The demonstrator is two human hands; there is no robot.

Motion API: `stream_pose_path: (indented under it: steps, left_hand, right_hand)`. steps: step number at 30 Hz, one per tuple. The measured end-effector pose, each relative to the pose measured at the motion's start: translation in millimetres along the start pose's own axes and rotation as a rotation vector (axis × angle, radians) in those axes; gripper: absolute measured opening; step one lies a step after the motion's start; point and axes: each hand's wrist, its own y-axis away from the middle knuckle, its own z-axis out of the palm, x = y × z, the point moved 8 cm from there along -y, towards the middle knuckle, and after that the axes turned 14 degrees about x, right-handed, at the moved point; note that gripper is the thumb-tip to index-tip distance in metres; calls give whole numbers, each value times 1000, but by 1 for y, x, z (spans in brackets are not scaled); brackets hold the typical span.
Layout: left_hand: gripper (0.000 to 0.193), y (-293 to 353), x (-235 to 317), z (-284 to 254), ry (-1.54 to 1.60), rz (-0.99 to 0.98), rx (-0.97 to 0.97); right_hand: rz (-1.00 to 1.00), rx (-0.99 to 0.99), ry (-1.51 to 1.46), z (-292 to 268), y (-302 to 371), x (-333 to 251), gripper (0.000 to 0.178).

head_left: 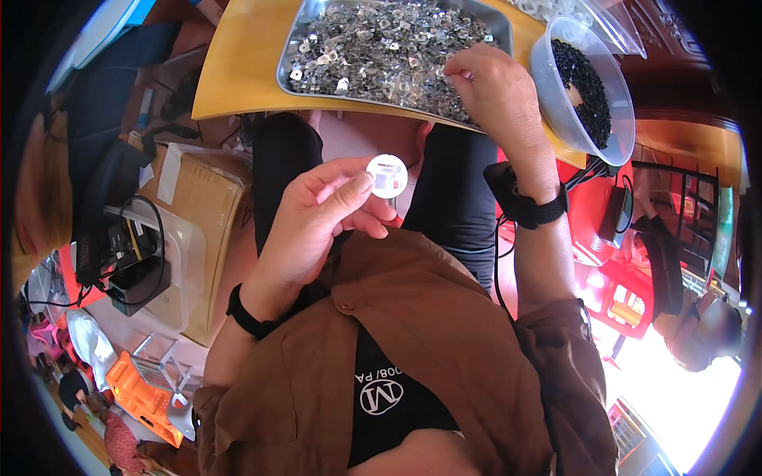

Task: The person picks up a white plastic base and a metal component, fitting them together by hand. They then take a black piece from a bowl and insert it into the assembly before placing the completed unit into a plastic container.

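Between the thumb and fingers of my left hand [329, 202] is a small round white plastic part [387, 176] with a cut-out in its middle, held up above my lap. My right hand [500, 91] reaches over the near right side of a metal tray [281, 67]. Its thumb and forefinger are pinched together, and whatever they hold is too small to make out. Many small clear and greyish plastic pieces [381, 55] fill the tray, with some white ones among them.
The tray stands on a yellow wooden table [230, 63]. Right of it, a clear plastic tub [541, 71] holds small black pieces [583, 95]. A cardboard box [214, 190] and a black device with cables [139, 274] are on my left. A red plastic chair [583, 210] stands on the right.
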Motion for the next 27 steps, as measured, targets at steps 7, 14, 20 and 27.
stream_pose_path:
  steps: [7, 14, 20, 27]
  left_hand:
    - [28, -3, 0, -1, 70, -5, 25]
    - [32, -5, -2, -1, 6, -4, 29]
    - [33, -5, -2, 1, 34, 3, 43]
    - [36, -5, 4, 9, 110, 56, 81]
  right_hand:
    - [264, -4, -276, -6, 8, 14, 11]
    - [468, -50, -514, -1, 15, 25, 13]
    - [478, -15, -529, -19, 14, 11, 12]
    - [405, -34, -769, -59, 32, -56, 9]
